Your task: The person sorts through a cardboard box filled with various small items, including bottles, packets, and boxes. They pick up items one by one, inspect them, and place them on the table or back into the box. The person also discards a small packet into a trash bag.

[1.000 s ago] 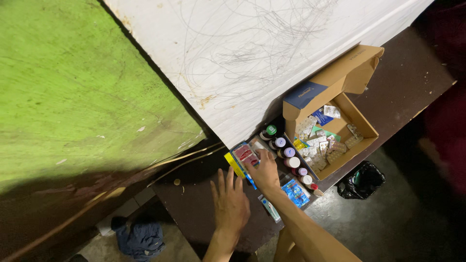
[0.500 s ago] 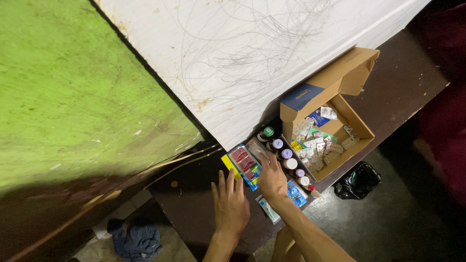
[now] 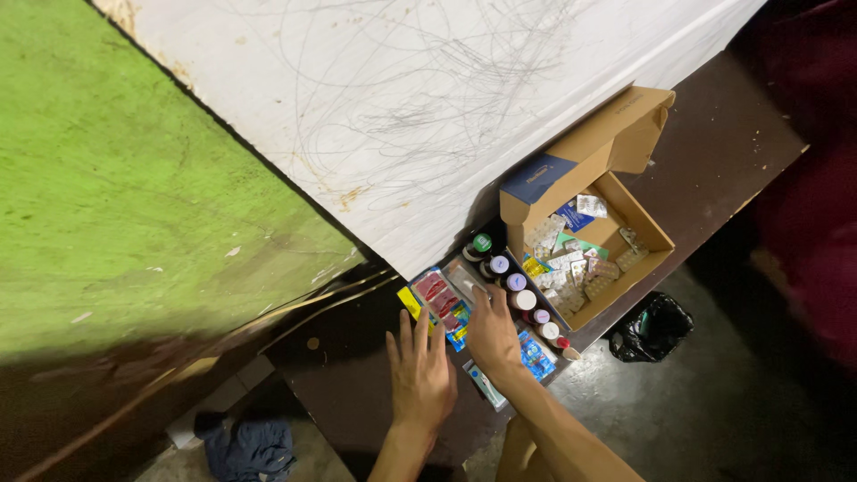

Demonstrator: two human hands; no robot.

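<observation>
Left hand [image 3: 420, 379] flat, fingers spread, empty, on table [image 3: 357, 393] near front edge. Right hand [image 3: 491, 332] open, palm down on blister packs [image 3: 442, 296] beside bottles [image 3: 513, 290] and box [image 3: 616, 232]. Packs light, thin, slippery; probably best pinched at edges.

Dark table [image 3: 357, 393] — cardboard box [image 3: 616, 232], bottles [image 3: 513, 286]

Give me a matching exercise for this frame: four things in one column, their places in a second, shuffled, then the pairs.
Things:
1. cardboard box
2. black bag
3. blue cloth
4. row of small bottles

Places:
A. on the floor at lower left
B. between the right hand and the box
C. open on the dark table, blister packs inside
D. on the floor below the box

Pairs: 1-C, 2-D, 3-A, 4-B
</observation>
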